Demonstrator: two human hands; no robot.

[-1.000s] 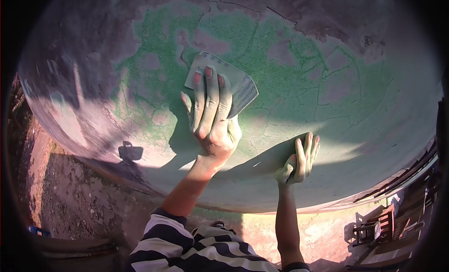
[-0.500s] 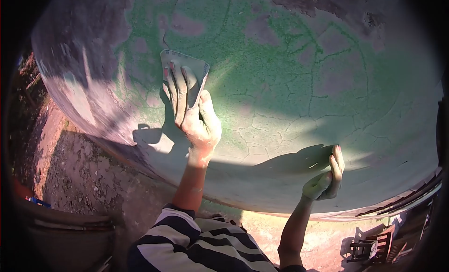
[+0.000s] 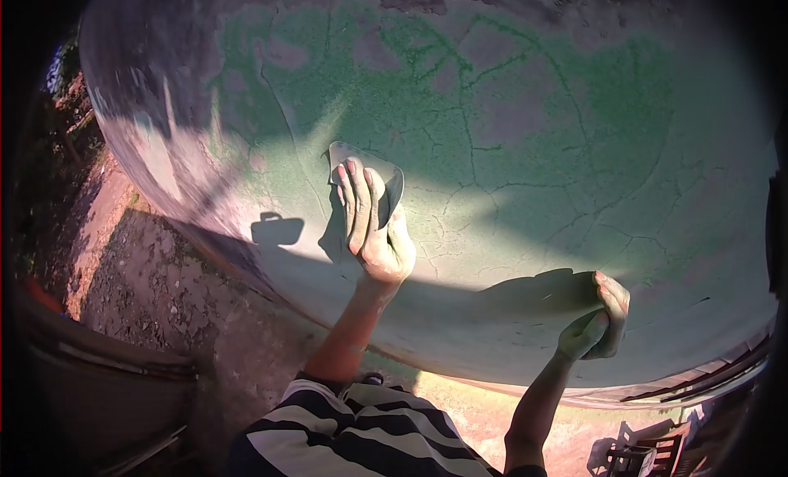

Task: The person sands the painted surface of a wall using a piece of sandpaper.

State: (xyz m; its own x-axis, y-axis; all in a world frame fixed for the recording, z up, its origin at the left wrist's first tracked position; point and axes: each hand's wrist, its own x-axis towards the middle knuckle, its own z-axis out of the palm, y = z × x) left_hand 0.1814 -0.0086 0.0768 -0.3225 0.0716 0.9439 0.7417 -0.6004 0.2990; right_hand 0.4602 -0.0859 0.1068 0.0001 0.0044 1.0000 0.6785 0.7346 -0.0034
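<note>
My left hand [image 3: 373, 222] presses a grey, bent sheet of sandpaper [image 3: 397, 180] flat against the curved wall [image 3: 525, 173]. Its fingers lie over the sheet, pointing up, with the thumb at the lower right side. Pale dust coats the hand and wrist. Lower right, my right hand [image 3: 599, 317] is cupped close to the wall with its fingers stretched upward. No object shows in it; whether its fingertips touch the wall is unclear. The wall is patchy green and grey, with fine cracks and peeled areas.
Striped shirt cloth [image 3: 361, 428] shows below. Rough ground [image 3: 164, 296] lies at the lower left, near a dark ledge [image 3: 107, 354]. Wooden chairs [image 3: 648, 456] stand at the lower right. Sunlight and hard shadows cross the wall.
My left hand and the sandpaper have moved down and to the right over the wall. My right hand has shifted slightly right and down in view. The view has shifted too.
</note>
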